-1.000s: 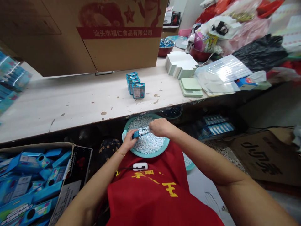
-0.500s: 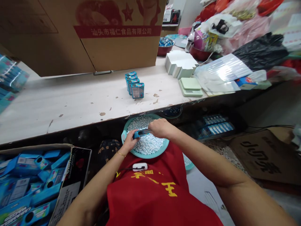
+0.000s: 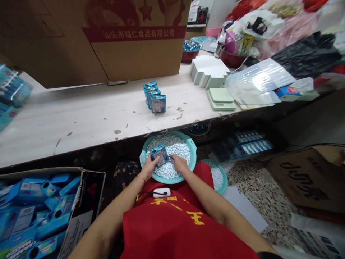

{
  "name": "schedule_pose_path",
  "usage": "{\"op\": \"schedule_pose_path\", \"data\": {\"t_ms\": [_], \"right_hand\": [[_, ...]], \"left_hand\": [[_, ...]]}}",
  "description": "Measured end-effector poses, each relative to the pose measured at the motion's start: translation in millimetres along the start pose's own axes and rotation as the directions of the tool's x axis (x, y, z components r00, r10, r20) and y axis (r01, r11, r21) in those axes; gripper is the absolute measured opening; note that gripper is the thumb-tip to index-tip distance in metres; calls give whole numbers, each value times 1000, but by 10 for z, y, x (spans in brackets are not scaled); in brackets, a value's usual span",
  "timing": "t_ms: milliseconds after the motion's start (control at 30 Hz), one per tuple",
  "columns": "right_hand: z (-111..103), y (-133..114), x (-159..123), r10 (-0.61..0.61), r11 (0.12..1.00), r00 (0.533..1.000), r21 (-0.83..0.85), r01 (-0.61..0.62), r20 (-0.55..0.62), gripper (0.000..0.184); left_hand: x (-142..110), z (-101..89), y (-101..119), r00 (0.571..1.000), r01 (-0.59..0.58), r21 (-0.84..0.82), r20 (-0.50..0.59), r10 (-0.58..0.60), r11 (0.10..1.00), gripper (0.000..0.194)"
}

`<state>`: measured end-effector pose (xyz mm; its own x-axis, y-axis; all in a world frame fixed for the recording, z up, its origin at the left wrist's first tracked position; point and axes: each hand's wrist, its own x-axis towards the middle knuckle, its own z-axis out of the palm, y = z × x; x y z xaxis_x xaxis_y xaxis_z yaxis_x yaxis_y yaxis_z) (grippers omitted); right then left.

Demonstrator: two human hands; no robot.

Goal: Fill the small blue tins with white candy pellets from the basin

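Note:
A teal basin (image 3: 193, 145) full of small white-and-blue candies rests on my lap under the table edge. My left hand (image 3: 149, 166) and my right hand (image 3: 178, 163) are both closed on a small blue candy box (image 3: 160, 155), which stands upright over the candies with its label side facing me. The left hand grips its left side, the right fingers pinch its right lower edge. A row of several closed blue boxes (image 3: 154, 96) stands on the white table (image 3: 81, 118) ahead.
A big cardboard carton (image 3: 113, 39) stands at the table's back. A stack of flat white cartons (image 3: 208, 72), a green scale (image 3: 221, 99) and plastic sheets lie to the right. An open carton of empty blue boxes (image 3: 35, 212) sits at my left. A second basin (image 3: 218, 176) sits beside my right leg.
The box lay flat and open, heaped with candies, under my right hand. Now it is shut and turned upright, and my right hand has drawn back toward me to its right edge.

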<state>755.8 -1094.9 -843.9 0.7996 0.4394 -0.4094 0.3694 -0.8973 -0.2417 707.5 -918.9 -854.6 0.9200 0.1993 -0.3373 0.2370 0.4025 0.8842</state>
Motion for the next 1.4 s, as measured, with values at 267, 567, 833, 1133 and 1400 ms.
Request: {"op": "schedule_pose_path", "data": {"t_ms": [267,567,833,1133,1400], "right_hand": [[-120,293,19,-80,938,994,331,102,-80,34],[-1072,287,-280,-303,872,938,348,344,-169,32],[-1725,-333,-483,-273,916,961,-291,276,52,28],[-1914,-632,-580,-296,867,955,-411,281,29,27],[-922,336,-422,-21,964,997,-263,42,80,31]], "left_hand": [[-217,-261,398,985,-169,56,-15,170,984,47],[-87,-331,368,936,-334,541,90,341,772,42],[-35,-111,298,897,-418,669,200,393,614,38],[-34,-105,302,900,-413,642,179,398,646,37],[-43,-166,135,984,-174,337,17,179,925,39]]}}
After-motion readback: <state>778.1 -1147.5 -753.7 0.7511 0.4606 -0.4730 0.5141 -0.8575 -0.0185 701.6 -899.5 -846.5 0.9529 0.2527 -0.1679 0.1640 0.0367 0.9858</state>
